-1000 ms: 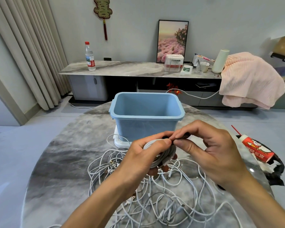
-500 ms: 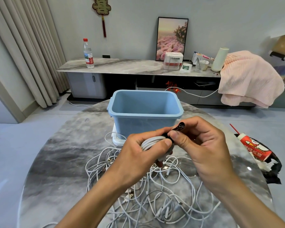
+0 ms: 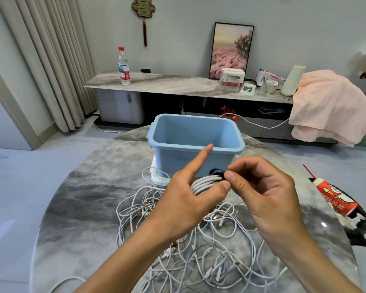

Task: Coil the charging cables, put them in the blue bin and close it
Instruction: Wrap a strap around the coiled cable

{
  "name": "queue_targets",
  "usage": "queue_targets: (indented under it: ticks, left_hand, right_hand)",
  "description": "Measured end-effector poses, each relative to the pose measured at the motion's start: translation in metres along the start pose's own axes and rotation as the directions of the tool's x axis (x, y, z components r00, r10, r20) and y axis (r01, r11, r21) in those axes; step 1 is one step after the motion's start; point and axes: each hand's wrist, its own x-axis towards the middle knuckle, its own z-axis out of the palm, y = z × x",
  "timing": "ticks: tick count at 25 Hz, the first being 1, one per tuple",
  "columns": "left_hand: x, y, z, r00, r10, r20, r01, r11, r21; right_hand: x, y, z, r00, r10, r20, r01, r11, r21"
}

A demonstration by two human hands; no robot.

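A coiled white cable (image 3: 205, 182) sits in my left hand (image 3: 186, 199), held above the table; the thumb presses on the coil and the index finger points straight out toward the bin. My right hand (image 3: 260, 191) pinches a black strap (image 3: 217, 172) wrapped round the coil's right end. Just behind the hands stands the open blue bin (image 3: 190, 154), with nothing visible inside. A tangle of loose white cables (image 3: 190, 250) lies on the round marble table (image 3: 82, 204) beneath my forearms.
A white object (image 3: 156, 176) lies under the bin's front left corner. A red and white packet (image 3: 336, 199) on a black bag sits at the table's right edge. Behind the table is a low marble cabinet (image 3: 167, 83) with a bottle and a pink blanket.
My left index finger has lifted off the coil and now points outward. My right hand has brought the black strap down round the coil's end. The view has tilted down slightly.
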Motion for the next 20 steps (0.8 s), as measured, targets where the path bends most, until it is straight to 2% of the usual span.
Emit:
queue_targets:
  ticks: [3, 6, 11, 14, 17, 19, 20]
  left_hand:
    - [0.0, 0.003, -0.004, 1.0, -0.003, 0.019, 0.002, 1.0, 0.017]
    - [-0.001, 0.011, -0.008, 0.996, 0.048, 0.08, -0.05, 0.998, 0.028]
    - [-0.002, 0.013, -0.02, 0.972, 0.074, 0.223, -0.097, 0.991, 0.091]
    - [-0.003, 0.013, -0.021, 0.94, 0.073, 0.333, -0.097, 0.994, 0.056]
    - [-0.006, 0.013, -0.023, 0.882, 0.104, 0.459, -0.105, 0.994, -0.024]
    - [-0.006, 0.012, -0.018, 0.88, 0.114, 0.461, -0.092, 0.993, -0.07]
    - [-0.003, 0.011, -0.015, 0.911, 0.088, 0.403, -0.044, 0.992, -0.118]
  right_hand:
    - [0.0, -0.001, -0.002, 0.997, -0.045, 0.055, 0.051, 0.993, -0.11]
    - [0.005, -0.001, -0.01, 0.971, -0.128, 0.203, 0.183, 0.942, -0.281]
    - [0.009, -0.001, -0.024, 0.899, -0.024, 0.438, 0.22, 0.889, -0.402]
    - [0.008, -0.002, -0.029, 0.816, 0.093, 0.571, 0.127, 0.934, -0.334]
    - [0.008, -0.006, -0.034, 0.746, 0.192, 0.638, -0.068, 0.974, -0.214]
    - [0.005, -0.006, -0.029, 0.763, 0.213, 0.61, -0.164, 0.977, -0.136]
    - [0.004, -0.003, -0.023, 0.806, 0.211, 0.553, -0.214, 0.975, -0.061]
